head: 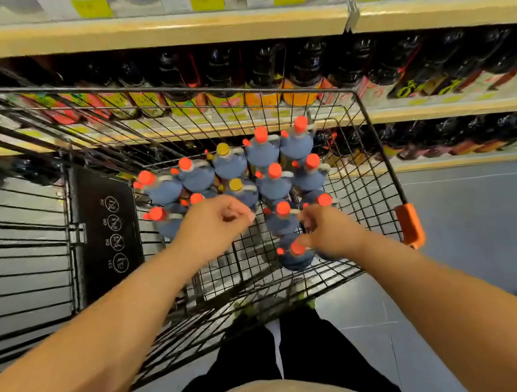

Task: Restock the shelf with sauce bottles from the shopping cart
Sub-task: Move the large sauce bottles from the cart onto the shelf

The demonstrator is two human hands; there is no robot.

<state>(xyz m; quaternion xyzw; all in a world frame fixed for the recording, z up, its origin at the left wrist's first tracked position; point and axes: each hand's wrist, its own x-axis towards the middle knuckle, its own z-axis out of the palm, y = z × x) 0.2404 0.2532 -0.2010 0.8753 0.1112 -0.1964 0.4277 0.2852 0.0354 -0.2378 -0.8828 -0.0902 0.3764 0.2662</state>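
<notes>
Several dark sauce bottles [264,157] stand upright in the wire shopping cart [378,148], most with red caps and two with yellow caps [222,149]. My left hand [213,225] hovers over the near left bottles with its fingers curled in and nothing visible in them. My right hand [331,232] reaches into the cart's near right part. Its thumb and fingers close around the neck of the nearest red-capped bottle [295,258], which leans slightly. The shelf [435,110] beyond the cart holds rows of dark bottles [306,69].
The cart's black child-seat flap [104,227] stands at the left. An orange corner bumper [410,226] marks the cart's right corner. Price tags [207,0] line the upper shelf edge. Grey floor [483,233] lies to the right, and my legs are below the cart.
</notes>
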